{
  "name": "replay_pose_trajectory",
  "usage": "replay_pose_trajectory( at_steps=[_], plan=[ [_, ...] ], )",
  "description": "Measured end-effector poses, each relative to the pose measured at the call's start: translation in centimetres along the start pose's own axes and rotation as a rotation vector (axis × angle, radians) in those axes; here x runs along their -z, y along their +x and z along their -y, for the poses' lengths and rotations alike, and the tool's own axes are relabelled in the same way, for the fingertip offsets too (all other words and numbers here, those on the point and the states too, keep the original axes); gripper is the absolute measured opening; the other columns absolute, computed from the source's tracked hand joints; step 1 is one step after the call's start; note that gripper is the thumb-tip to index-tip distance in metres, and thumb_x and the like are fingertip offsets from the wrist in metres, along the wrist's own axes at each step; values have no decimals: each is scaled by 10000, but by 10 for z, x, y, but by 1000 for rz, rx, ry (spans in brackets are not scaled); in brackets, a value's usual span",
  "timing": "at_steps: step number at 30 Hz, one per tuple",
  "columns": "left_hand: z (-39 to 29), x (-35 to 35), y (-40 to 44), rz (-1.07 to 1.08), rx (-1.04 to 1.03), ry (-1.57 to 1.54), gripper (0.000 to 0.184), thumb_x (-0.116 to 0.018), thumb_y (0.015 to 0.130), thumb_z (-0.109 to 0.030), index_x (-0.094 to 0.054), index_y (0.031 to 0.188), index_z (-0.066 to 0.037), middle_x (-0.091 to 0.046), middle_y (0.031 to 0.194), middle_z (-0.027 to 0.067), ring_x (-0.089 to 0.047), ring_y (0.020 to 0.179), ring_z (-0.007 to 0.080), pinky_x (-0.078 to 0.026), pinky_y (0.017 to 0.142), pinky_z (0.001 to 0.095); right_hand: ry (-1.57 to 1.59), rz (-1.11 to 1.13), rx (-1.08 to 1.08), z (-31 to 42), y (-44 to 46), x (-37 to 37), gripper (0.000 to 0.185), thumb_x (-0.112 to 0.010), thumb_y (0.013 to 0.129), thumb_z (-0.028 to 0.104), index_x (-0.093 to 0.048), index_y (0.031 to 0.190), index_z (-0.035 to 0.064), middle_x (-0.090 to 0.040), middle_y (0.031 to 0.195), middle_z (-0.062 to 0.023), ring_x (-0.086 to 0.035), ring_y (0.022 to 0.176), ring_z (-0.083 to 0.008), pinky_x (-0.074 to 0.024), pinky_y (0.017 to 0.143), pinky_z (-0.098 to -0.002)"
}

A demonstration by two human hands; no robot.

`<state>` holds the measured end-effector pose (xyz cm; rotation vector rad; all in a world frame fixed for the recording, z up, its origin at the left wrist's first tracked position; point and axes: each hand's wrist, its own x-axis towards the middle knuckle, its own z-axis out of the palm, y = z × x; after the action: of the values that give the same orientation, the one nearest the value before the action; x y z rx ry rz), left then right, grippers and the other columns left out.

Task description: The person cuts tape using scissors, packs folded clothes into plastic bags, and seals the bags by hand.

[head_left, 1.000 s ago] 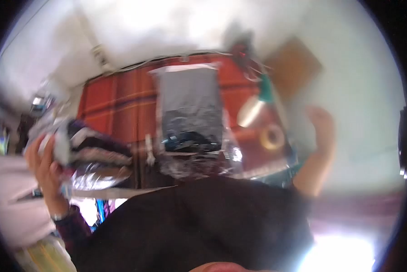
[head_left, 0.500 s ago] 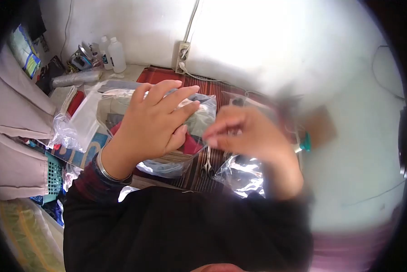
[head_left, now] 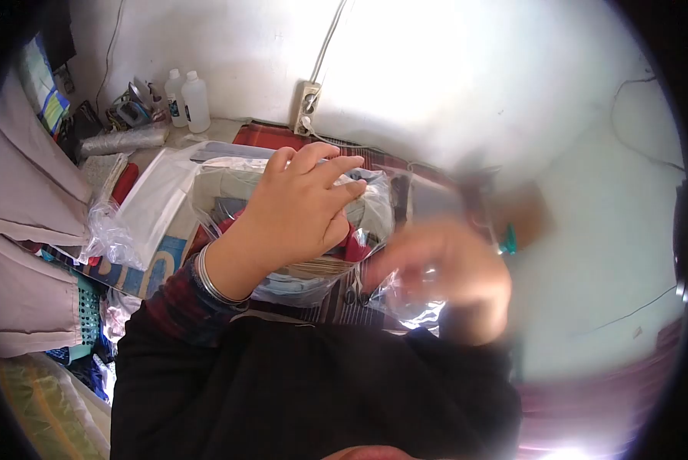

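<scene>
My left hand (head_left: 294, 207), with bangles at the wrist, lies with its fingers spread on a clear plastic bag (head_left: 375, 203). Folded cloth in grey, cream and red shows through the film. To the right of this bag is my right hand (head_left: 436, 264), smeared by motion, so its fingers cannot be made out. Beneath and beside it lies another shiny clear package (head_left: 417, 307). A pair of scissors (head_left: 353, 290) sits between the two packages, partly hidden.
Two white bottles (head_left: 196, 102) stand by the wall at the back left, near a plastic roll (head_left: 125, 141). A power strip (head_left: 307, 107) leans on the wall. Pale curtains (head_left: 29, 284) hang at the left, beside a green basket (head_left: 88, 314).
Since half a second ago, my left hand and the bag appear further right in view. My right hand has moved lower and blurred. One second ago, my left hand was at the far left on wrapped bundles.
</scene>
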<state>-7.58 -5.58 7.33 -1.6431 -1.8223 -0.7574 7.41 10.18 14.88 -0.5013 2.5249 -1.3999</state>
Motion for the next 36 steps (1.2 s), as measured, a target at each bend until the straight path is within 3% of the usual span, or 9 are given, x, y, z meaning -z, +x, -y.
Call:
replay_pose_trajectory(
  at_steps=[1,4,8,11,16,18,21,31,36],
  plan=[
    [1,-1,0,-5,5,-2,348,-547,708,-145,-676,1026,-88,-579,1233,68,-477,1144,276,-364,885,416,-123,367,150,8,0,1,220,-703,800,121,-693,1004,41,-701,895,-88,-660,799,-170,-511,706,-293],
    [3,-3,-2,-5,-10,-27,345,-553,720,-153,-676,1035,-92,-583,1227,66,-476,1147,276,-363,889,417,-62,655,98,4,13,-4,254,-710,798,146,-687,1030,47,-696,936,-114,-668,827,-214,-518,738,-313],
    [4,-4,-3,-34,-22,-13,307,-564,724,-152,-678,999,-80,-591,1213,63,-478,1147,275,-366,886,416,137,-45,-277,-24,31,25,266,-702,832,108,-668,1077,11,-693,979,-87,-624,820,-109,-505,694,-276],
    [6,-4,-3,-34,-23,-15,286,-569,719,-146,-678,973,-72,-593,1207,64,-480,1147,274,-367,885,418,151,-255,-256,-43,38,38,279,-726,819,131,-669,1054,-6,-678,964,-54,-600,833,-91,-489,706,-252],
    [11,-5,-3,-37,-14,-37,289,-569,714,-137,-675,973,-68,-593,1203,71,-483,1143,277,-368,889,420,156,-391,-346,-50,45,35,282,-753,800,159,-663,1013,-1,-675,939,-41,-586,822,-80,-469,701,-223],
    [12,-6,-3,-47,-6,-39,300,-567,717,-134,-671,990,-68,-593,1198,75,-484,1141,280,-368,893,417,53,-527,-327,-57,44,31,227,-743,793,155,-675,948,5,-568,651,49,-477,591,-11,-357,522,-183],
    [13,-6,-4,-41,-9,-38,313,-568,721,-136,-667,1010,-69,-591,1198,77,-483,1142,281,-368,898,417,48,-618,-257,-63,46,23,240,-760,779,166,-669,944,19,-471,569,89,-381,517,10,-271,463,-191],
    [12,-3,-3,28,13,-66,338,-548,735,-127,-648,1043,-30,-582,1207,120,-489,1150,307,-370,944,440,-55,-736,-282,-54,45,0,394,-797,735,169,-645,1065,18,-458,578,70,-401,530,-18,-302,479,-205],
    [14,-2,-4,91,207,-247,488,-490,828,-113,-477,1290,44,-532,1263,223,-508,1148,387,-345,1043,490,-221,-811,-188,-68,45,6,687,-846,689,282,-561,1274,64,-447,723,54,-419,670,-43,-337,570,-197]
  ],
)
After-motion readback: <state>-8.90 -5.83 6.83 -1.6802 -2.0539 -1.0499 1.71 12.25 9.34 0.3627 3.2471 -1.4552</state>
